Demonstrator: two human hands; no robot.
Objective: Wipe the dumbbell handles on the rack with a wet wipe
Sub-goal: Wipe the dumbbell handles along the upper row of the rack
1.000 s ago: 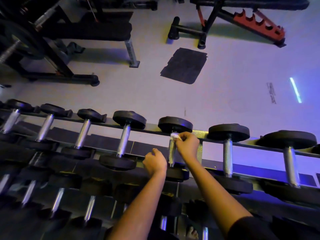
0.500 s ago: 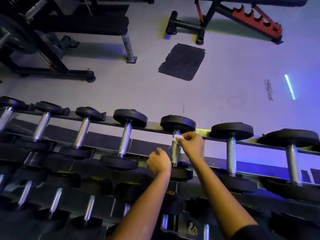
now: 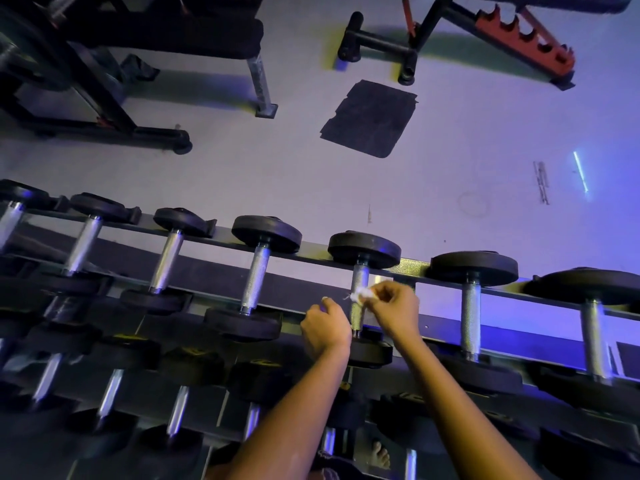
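A dark rack [image 3: 304, 285] holds a row of black dumbbells with silver knurled handles. My right hand [image 3: 394, 311] pinches a small white wet wipe [image 3: 360, 295] against the middle of one dumbbell handle [image 3: 358, 277]. My left hand [image 3: 325, 329] hovers just left of that handle with its fingers curled; a pale scrap shows at its fingertips, and I cannot tell what it is. Neighbouring handles stand at the left [image 3: 258, 282] and right [image 3: 470, 322].
A lower tier of dumbbells [image 3: 178, 414] runs beneath my forearms. Beyond the rack lies grey floor with a dark mat patch [image 3: 370, 117]. A black bench frame [image 3: 138, 64] stands far left, and a red-and-black adjustable bench [image 3: 519, 36] far right.
My right hand slid the wipe from the top of the handle, near the far weight, down towards its middle. My left hand stayed beside the handle.
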